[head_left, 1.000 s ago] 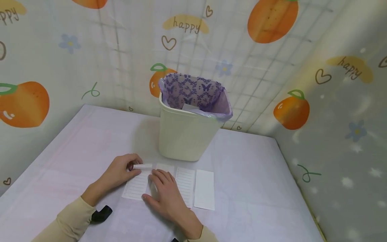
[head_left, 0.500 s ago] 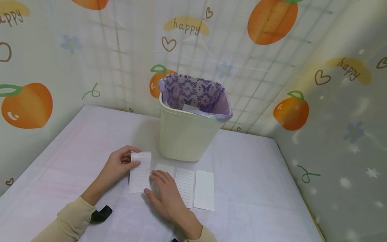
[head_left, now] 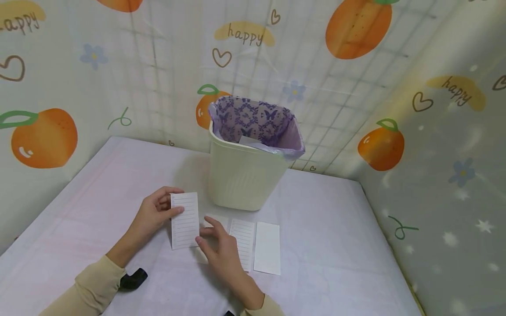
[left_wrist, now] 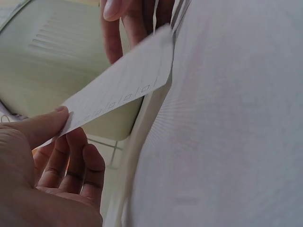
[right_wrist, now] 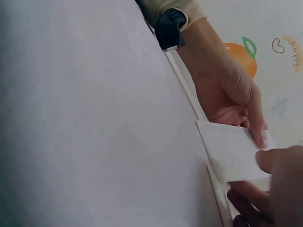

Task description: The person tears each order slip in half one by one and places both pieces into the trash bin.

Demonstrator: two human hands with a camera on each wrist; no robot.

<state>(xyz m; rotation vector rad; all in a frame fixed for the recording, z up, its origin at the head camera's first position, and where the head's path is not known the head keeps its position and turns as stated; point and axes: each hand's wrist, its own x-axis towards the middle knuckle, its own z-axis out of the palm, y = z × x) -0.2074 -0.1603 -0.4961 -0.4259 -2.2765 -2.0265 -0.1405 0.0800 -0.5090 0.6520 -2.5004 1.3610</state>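
Thumb and fingers of my left hand (head_left: 154,215) pinch the upper left edge of a lined note sheet (head_left: 185,230), raised and tilted over the table. Small checkbox squares run along one edge of this note sheet (left_wrist: 128,90) in the left wrist view. At its lower right edge is my right hand (head_left: 227,256), thumb and fingers parted around the paper (right_wrist: 232,146). Under the right hand lies a pale sheet (head_left: 216,220), mostly hidden. Farther right, another lined sheet (head_left: 242,241) and a blank white sheet (head_left: 267,248) lie side by side.
A cream waste bin (head_left: 245,180) stands just behind the sheets. Its purple patterned liner (head_left: 253,116) folds over the rim, and white paper (head_left: 249,141) shows inside. A curtain printed with oranges (head_left: 158,87) closes off the back of the white-covered table (head_left: 324,228).
My left hand has lifted the lined sheet from the table and turned it up toward the camera. My right hand has raised its fingers from the papers to the sheet's right edge.
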